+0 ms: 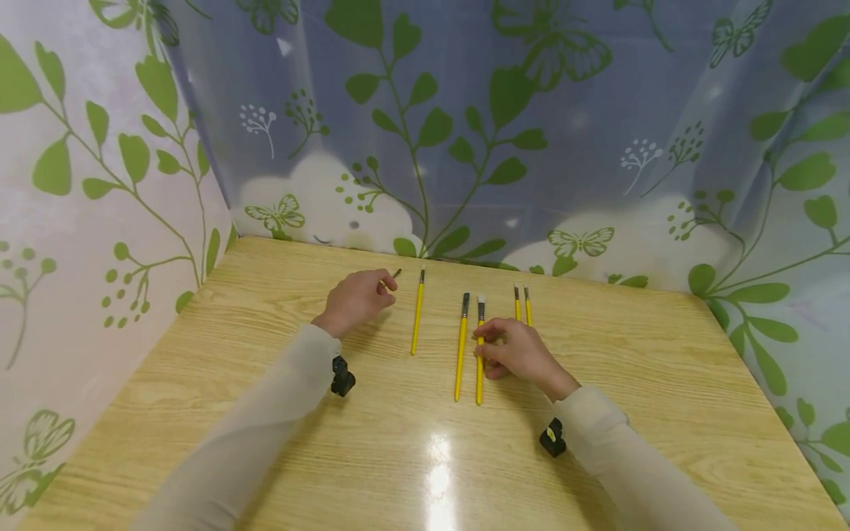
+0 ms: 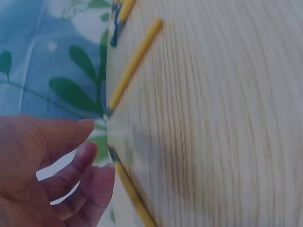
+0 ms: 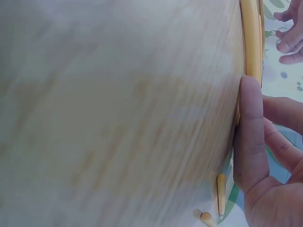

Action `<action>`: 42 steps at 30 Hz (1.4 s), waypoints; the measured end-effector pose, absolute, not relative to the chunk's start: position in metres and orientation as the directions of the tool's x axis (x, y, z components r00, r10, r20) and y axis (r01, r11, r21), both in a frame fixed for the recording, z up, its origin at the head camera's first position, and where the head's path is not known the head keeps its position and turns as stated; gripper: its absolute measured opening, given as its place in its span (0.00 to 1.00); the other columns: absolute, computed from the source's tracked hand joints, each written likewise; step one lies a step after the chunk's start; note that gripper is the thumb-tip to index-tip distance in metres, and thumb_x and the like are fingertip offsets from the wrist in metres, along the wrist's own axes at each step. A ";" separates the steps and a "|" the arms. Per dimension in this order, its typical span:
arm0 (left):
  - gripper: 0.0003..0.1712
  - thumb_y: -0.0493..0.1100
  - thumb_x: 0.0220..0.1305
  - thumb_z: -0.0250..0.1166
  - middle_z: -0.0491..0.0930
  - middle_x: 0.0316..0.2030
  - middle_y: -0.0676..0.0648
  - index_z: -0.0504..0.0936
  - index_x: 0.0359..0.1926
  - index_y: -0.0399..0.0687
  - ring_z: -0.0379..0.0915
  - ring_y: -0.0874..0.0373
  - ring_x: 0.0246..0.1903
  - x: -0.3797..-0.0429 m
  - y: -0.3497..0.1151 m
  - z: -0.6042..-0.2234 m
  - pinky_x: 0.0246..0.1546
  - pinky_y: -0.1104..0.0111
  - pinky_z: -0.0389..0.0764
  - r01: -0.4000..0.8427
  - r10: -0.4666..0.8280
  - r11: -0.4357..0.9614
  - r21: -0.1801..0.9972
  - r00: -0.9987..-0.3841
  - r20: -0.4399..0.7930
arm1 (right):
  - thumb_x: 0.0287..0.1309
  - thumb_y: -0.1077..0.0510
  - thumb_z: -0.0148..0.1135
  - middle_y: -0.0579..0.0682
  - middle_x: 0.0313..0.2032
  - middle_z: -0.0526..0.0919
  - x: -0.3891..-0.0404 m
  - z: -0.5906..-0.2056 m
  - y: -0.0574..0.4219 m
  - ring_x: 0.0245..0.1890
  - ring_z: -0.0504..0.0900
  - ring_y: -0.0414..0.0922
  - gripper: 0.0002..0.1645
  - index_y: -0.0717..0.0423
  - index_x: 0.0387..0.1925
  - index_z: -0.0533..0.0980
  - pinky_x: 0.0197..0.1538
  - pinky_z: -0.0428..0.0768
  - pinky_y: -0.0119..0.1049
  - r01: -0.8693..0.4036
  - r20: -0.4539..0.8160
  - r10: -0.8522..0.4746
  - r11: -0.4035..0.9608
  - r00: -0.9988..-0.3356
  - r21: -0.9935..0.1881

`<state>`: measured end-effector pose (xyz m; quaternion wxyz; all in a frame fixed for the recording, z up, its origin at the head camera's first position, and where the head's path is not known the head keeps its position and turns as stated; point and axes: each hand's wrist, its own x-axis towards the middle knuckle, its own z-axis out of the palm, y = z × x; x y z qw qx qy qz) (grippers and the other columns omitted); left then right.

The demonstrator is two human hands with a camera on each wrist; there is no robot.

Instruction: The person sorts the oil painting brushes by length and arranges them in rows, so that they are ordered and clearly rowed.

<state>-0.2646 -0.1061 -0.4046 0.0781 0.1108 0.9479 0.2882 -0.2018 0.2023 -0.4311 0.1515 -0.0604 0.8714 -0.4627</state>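
Beside a slim brush (image 2: 132, 189), my left hand (image 1: 358, 299) hovers with fingers loosely bent and parted from the thumb. In the head view, only that brush's dark tip (image 1: 397, 273) shows past the fingers. Just right of it lies another thin yellow paintbrush (image 1: 417, 313). My right hand (image 1: 514, 350) is at a white-bristled paintbrush (image 1: 479, 383), its fingertips touching the yellow handle, which lies on the table. The thumb (image 3: 251, 118) is fairly straight in the right wrist view. A dark-bristled paintbrush (image 1: 460, 354) lies parallel, just left of it.
Two thin brushes (image 1: 517, 302) lie side by side beyond my right hand, partly hidden by it. The wood-grain table (image 1: 398, 457) meets a leaf-patterned curtain (image 1: 451, 147) at its back edge. A dark camera (image 1: 341, 376) is strapped at my left wrist, another camera (image 1: 553, 437) at my right.
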 end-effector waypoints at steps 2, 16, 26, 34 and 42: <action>0.14 0.44 0.80 0.65 0.86 0.54 0.44 0.85 0.61 0.49 0.82 0.46 0.49 -0.267 -0.114 -0.406 0.45 0.55 0.82 0.157 0.235 0.820 0.550 -0.969 -0.073 | 0.75 0.63 0.68 0.62 0.54 0.82 -0.202 -0.431 0.202 0.31 0.90 0.43 0.18 0.62 0.62 0.82 0.37 0.91 0.41 0.037 -0.210 -0.243 0.566 -0.947 -0.824; 0.16 0.35 0.76 0.67 0.81 0.62 0.33 0.85 0.61 0.40 0.76 0.37 0.64 -0.276 -0.145 -0.410 0.67 0.44 0.76 0.245 0.375 0.789 0.563 -0.918 -0.125 | 0.75 0.63 0.68 0.62 0.55 0.81 -0.202 -0.432 0.201 0.31 0.90 0.42 0.18 0.61 0.63 0.81 0.37 0.91 0.41 0.056 -0.227 -0.228 0.577 -0.947 -0.815; 0.13 0.34 0.78 0.67 0.82 0.58 0.34 0.85 0.59 0.40 0.77 0.39 0.59 -0.278 -0.149 -0.410 0.63 0.46 0.78 0.291 0.427 0.799 0.526 -0.891 -0.156 | 0.76 0.62 0.68 0.61 0.55 0.81 -0.204 -0.433 0.205 0.32 0.90 0.44 0.19 0.60 0.64 0.81 0.38 0.91 0.41 0.051 -0.219 -0.238 0.559 -0.946 -0.828; 0.14 0.34 0.79 0.64 0.82 0.59 0.35 0.82 0.61 0.43 0.80 0.52 0.31 -0.277 -0.140 -0.402 0.39 0.61 0.84 0.234 0.365 0.854 0.464 -0.905 -0.217 | 0.75 0.62 0.68 0.61 0.54 0.81 -0.204 -0.430 0.204 0.33 0.90 0.44 0.19 0.60 0.63 0.81 0.38 0.91 0.41 0.053 -0.221 -0.234 0.564 -0.947 -0.824; 0.16 0.36 0.79 0.63 0.81 0.59 0.36 0.80 0.63 0.45 0.78 0.54 0.24 -0.276 -0.136 -0.404 0.28 0.66 0.83 0.145 0.307 0.855 0.497 -0.915 -0.262 | 0.75 0.62 0.69 0.61 0.53 0.81 -0.203 -0.431 0.202 0.30 0.90 0.44 0.18 0.62 0.62 0.82 0.36 0.91 0.41 0.043 -0.214 -0.237 0.568 -0.948 -0.822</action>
